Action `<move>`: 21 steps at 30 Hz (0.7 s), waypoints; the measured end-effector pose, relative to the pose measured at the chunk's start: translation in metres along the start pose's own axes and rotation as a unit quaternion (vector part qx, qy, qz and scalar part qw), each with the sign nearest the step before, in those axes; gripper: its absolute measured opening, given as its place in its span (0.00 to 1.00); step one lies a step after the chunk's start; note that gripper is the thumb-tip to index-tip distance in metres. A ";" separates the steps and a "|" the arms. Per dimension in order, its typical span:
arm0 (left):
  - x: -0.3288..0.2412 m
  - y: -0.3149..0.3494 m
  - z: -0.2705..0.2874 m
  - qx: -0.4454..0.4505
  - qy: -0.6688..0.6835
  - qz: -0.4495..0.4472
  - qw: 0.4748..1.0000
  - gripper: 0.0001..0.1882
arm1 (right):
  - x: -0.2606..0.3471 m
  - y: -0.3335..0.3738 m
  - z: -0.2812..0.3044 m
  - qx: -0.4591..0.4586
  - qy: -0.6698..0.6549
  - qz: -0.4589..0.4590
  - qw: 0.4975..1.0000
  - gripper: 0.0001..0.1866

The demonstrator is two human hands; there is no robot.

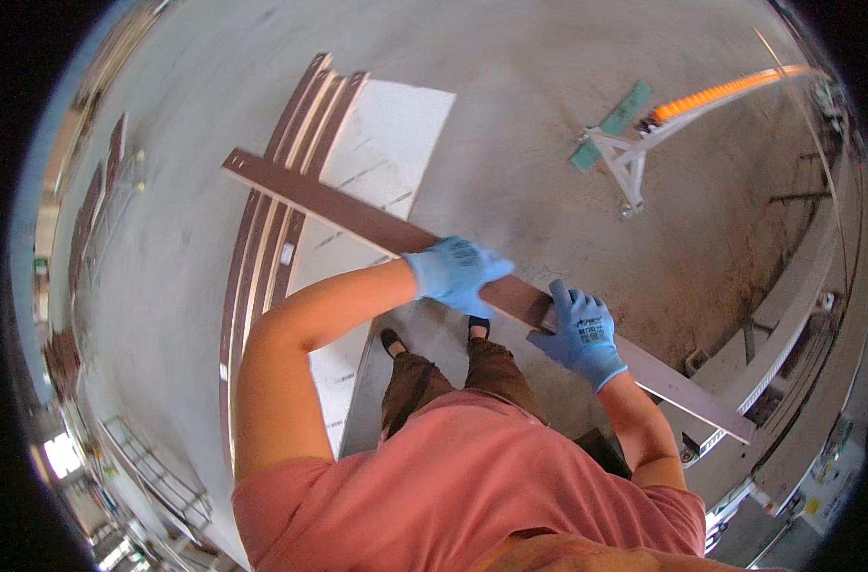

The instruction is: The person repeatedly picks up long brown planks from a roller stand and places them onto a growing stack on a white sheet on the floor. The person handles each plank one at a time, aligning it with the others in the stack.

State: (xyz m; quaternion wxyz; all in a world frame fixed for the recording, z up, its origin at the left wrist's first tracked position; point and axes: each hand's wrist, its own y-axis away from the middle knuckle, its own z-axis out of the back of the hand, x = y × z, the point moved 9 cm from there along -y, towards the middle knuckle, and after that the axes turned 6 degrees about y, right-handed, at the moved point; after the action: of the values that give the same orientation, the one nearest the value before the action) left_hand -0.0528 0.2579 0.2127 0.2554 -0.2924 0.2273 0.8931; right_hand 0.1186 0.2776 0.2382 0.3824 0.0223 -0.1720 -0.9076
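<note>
A long, narrow brown board (pixel 358 217) with a pale edge runs slantwise in front of my body, from far left to near right. My left hand (pixel 458 275), in a blue glove, is closed over the board's middle. Further right, my right hand (pixel 584 334), in a matching glove with dark print on its back, grips the same board, its thumb toward the left hand. Past this hand the board's surface looks paler. Its left part passes above a stack of similar brown boards (pixel 246 276); whether it touches them I cannot tell.
A white sheet (pixel 396 129) lies beside the stack. A pale metal stand (pixel 625 162) with a green piece (pixel 630 107) and an orange coiled hose (pixel 706 95) stands far right. Long machine rails (pixel 787 334) line the right side. More brown boards (pixel 89 224) lean far left.
</note>
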 end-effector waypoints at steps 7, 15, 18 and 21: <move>0.061 0.279 -0.068 -0.098 0.080 0.248 0.961 0.46 | 0.153 -0.015 -0.016 0.003 0.035 0.157 0.987 0.39; 0.114 0.552 -0.176 -0.338 0.023 0.406 0.849 0.45 | 0.436 -0.100 -0.057 -0.080 0.074 0.377 0.920 0.38; 0.138 0.615 -0.220 -0.372 -0.009 0.484 0.792 0.44 | 0.526 -0.143 -0.095 -0.066 0.102 0.429 0.895 0.38; 0.169 0.655 -0.248 -0.414 -0.011 0.493 0.765 0.43 | 0.601 -0.187 -0.140 -0.077 0.153 0.474 0.864 0.29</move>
State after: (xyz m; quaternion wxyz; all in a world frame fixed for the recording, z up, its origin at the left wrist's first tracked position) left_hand -0.4560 -0.3265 0.0928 -0.3639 -0.2078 -0.0544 0.9063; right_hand -0.4106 -0.0641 0.0994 0.7886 0.0468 -0.0309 -0.6123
